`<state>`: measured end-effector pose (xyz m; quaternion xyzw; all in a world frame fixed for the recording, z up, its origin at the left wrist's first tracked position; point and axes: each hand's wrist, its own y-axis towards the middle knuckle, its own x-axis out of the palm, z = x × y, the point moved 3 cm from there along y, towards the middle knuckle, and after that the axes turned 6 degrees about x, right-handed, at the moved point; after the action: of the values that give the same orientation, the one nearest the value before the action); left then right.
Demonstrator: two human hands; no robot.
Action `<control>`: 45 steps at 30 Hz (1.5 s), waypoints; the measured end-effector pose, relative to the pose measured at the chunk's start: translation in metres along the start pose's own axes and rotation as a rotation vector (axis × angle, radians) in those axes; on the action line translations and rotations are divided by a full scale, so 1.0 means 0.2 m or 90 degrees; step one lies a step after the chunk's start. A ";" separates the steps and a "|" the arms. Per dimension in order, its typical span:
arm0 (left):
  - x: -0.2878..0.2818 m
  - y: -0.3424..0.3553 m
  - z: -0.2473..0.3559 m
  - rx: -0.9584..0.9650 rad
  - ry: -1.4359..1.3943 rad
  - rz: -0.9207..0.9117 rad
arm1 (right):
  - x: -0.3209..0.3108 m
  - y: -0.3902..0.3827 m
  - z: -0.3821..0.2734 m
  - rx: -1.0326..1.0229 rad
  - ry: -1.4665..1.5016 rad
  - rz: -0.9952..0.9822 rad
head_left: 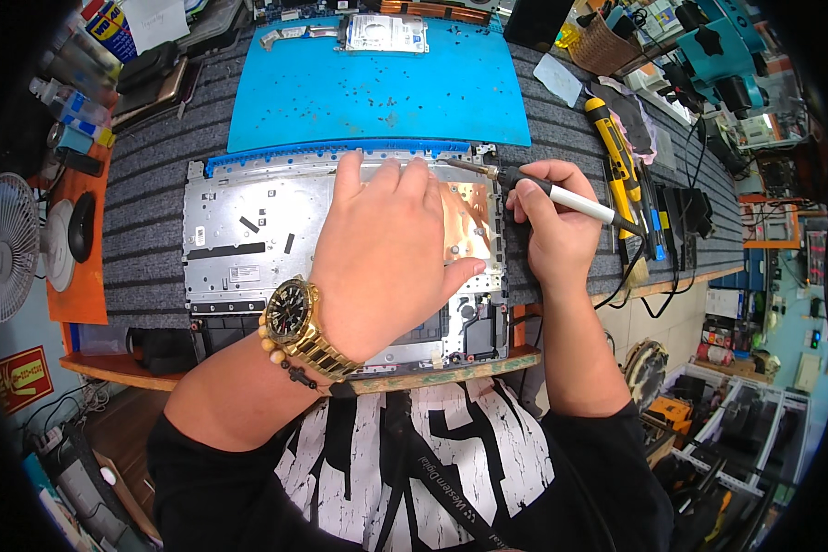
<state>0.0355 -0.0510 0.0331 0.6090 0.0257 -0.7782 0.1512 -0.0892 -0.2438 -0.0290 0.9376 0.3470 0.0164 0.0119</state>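
Note:
A silver laptop chassis (239, 221) with a copper patch (469, 207) and a blue strip along its top edge lies on the grey striped mat. My left hand (382, 248), with a gold watch and bead bracelet at the wrist, rests palm-down across the chassis, thumb out, fingertips near the blue strip (276, 155). What lies under it is hidden. My right hand (557, 230) grips a white-and-black soldering iron (575, 200), its metal tip angled left onto the chassis's top edge, just right of my left fingertips.
Behind is a blue silicone mat (377, 101) with a silver drive (377, 35) and dark bits. Yellow tools (607, 138), brushes and black cables lie at right. A white fan (9, 248) stands at left; bottles (78, 110) and a wicker basket (603, 37) sit toward the back.

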 end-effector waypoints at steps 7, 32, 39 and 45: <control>0.00 0.00 0.00 0.003 -0.005 -0.009 | 0.01 -0.01 -0.01 -0.006 -0.035 -0.015; 0.00 0.00 0.00 -0.005 -0.004 -0.007 | 0.01 -0.01 0.00 -0.009 -0.018 -0.003; 0.00 0.00 0.00 0.001 -0.001 -0.003 | 0.02 -0.01 -0.02 -0.012 -0.042 -0.004; -0.01 0.00 0.00 -0.002 -0.002 -0.001 | 0.02 -0.01 -0.01 -0.002 -0.026 -0.010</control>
<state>0.0358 -0.0509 0.0343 0.6075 0.0271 -0.7794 0.1511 -0.0886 -0.2397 -0.0261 0.9351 0.3538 -0.0020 0.0208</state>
